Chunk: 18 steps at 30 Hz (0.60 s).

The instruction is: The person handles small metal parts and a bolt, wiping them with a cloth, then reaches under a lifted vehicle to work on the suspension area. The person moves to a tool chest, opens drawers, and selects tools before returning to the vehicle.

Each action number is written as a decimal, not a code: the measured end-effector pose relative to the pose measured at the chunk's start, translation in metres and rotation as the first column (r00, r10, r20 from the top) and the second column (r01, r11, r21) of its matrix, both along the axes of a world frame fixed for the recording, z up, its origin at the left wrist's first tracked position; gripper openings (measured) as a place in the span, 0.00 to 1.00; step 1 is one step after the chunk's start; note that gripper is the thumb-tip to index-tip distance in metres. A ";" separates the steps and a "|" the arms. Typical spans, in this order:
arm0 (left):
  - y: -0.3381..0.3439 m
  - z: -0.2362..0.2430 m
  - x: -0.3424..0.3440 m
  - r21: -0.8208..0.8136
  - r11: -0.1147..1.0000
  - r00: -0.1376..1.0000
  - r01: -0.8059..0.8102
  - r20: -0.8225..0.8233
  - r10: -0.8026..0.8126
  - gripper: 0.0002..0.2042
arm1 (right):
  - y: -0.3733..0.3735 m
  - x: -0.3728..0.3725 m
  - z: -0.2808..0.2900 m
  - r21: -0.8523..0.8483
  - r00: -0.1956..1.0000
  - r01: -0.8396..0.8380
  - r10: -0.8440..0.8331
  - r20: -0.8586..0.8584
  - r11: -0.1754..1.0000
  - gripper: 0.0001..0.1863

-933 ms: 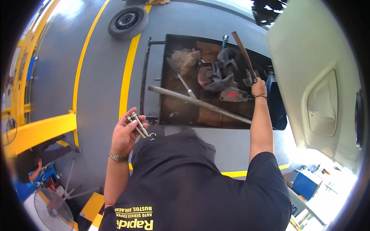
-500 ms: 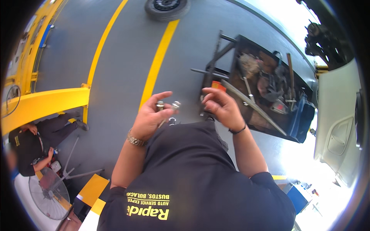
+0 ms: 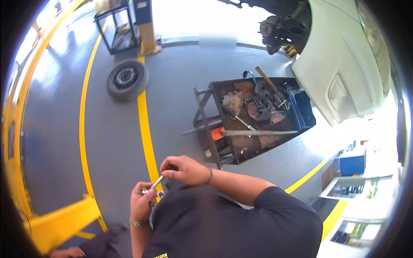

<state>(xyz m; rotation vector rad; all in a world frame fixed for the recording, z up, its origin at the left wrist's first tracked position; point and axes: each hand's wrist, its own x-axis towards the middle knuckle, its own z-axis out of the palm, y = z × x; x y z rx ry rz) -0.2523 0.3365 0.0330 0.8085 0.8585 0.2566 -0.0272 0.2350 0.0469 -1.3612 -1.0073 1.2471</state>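
My left hand (image 3: pixel 142 200) is low in the middle of the head view, closed on small silver bolts. Up and to its right, my right hand (image 3: pixel 183 171) grips one long silver bolt (image 3: pixel 157 182) by its upper end, with the lower end at my left hand's fingers. Beyond my hands stands a black metal cart (image 3: pixel 235 156) holding dirty rags (image 3: pixel 232 103), a long metal bar (image 3: pixel 262 133), tools and a blue bin (image 3: pixel 303 107); neither hand touches it.
A wheel (image 3: pixel 127 79) lies on the floor behind the cart's left. A white vehicle (image 3: pixel 335 60) with exposed hub (image 3: pixel 275 32) is at upper right. A yellow lift arm (image 3: pixel 64 219) and a person's hand (image 3: pixel 73 253) are at lower left. A shelf trolley (image 3: pixel 116 15) stands behind.
My right hand has left the cart's bar and come to the bolts in my left hand, now gripping one. My view has swung, and both hands sit lower in it.
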 end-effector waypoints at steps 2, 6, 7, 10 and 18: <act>0.019 -0.007 0.017 0.079 0.996 0.999 0.033 0.034 -0.036 0.04 | 0.008 0.016 -0.008 -0.096 0.993 0.071 -0.080 -0.093 0.993 0.14; 0.075 -0.010 0.072 0.277 0.952 0.992 0.126 -0.037 -0.120 0.03 | 0.043 0.040 -0.032 0.008 0.850 0.307 -0.270 -0.453 0.952 0.14; 0.092 -0.010 0.092 0.337 0.928 0.988 0.157 -0.040 -0.152 0.03 | 0.056 0.051 -0.038 -0.035 0.815 0.356 -0.329 -0.477 0.934 0.13; 0.136 -0.017 0.155 0.314 0.920 0.972 0.233 -0.055 -0.228 0.06 | 0.097 0.094 -0.055 -0.086 0.738 0.498 -0.474 -0.480 0.863 0.14; 0.255 -0.034 0.275 0.092 0.833 0.831 0.546 -0.185 -0.524 0.08 | 0.114 0.290 -0.052 0.120 0.244 0.970 -0.889 -0.387 0.213 0.09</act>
